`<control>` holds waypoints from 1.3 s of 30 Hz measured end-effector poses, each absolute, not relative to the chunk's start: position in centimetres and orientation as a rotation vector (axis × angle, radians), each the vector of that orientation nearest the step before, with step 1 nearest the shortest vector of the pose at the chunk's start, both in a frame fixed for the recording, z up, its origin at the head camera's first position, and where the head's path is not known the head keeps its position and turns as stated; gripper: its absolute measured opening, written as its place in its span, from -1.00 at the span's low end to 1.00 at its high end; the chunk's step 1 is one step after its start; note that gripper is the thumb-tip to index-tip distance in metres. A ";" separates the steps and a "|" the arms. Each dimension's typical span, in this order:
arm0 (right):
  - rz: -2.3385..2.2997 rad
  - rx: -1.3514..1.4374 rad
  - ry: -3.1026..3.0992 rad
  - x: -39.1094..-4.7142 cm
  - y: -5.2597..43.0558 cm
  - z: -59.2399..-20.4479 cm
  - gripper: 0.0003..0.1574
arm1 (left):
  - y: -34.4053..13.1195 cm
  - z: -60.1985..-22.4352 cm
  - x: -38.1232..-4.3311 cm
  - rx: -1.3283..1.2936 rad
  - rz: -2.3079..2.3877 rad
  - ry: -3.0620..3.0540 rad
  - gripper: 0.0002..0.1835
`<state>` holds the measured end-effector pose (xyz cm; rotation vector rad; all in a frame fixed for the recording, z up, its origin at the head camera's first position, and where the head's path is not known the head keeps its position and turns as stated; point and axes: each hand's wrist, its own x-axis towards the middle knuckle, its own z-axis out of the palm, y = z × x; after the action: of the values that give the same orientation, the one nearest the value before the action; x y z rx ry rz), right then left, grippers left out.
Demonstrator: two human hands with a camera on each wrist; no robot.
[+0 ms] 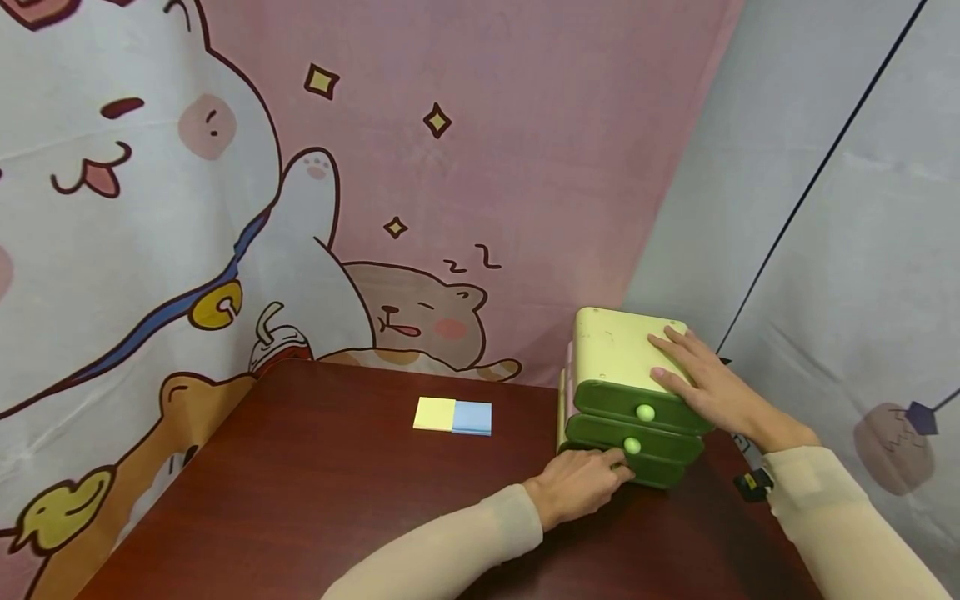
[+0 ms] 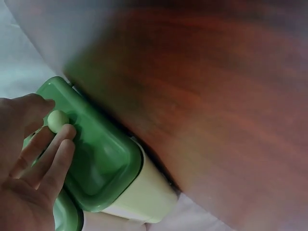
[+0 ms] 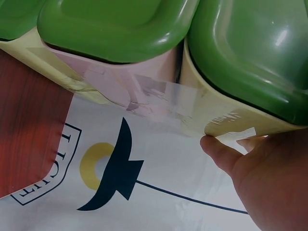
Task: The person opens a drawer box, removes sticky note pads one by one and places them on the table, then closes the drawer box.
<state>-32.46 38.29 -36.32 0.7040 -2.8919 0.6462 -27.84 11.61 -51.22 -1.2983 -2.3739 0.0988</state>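
Note:
A small three-tier drawer organizer (image 1: 626, 350) stands at the right of the table, with a pale yellow top, green drawer fronts and round light green knobs. Low at its front, my left hand (image 1: 588, 482) has thumb and fingers around the bottom drawer's knob (image 2: 58, 121). That drawer's green front (image 2: 96, 159) fills part of the left wrist view. My right hand (image 1: 712, 383) rests on the organizer's top right edge, fingers spread over the top. From the right wrist view, the thumb (image 3: 221, 151) lies against the pale upper tier, and clear tape (image 3: 166, 98) crosses the tiers' side.
A yellow sticky note pad (image 1: 434, 414) and a blue one (image 1: 472, 417) lie side by side on the dark red-brown table (image 1: 315, 492). Behind hangs a pink cartoon cloth (image 1: 540, 167). Near the right edge sits a small black object (image 1: 752, 485).

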 end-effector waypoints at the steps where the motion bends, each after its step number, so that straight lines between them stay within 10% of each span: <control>1: 0.644 0.703 -2.891 -32.4 38.3 -36.3 -0.05 | 11.7 -51.2 -27.9 -1.290 0.103 -2.375 -0.72; 39: 0.642 0.685 -2.904 -32.4 38.2 -36.2 -0.05 | 13.0 -52.3 -27.8 -1.182 0.384 -2.082 -0.77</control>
<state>-32.39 38.19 -36.22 0.6855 -2.9044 0.6422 -27.76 12.95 -52.26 -1.1821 -2.0816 0.3837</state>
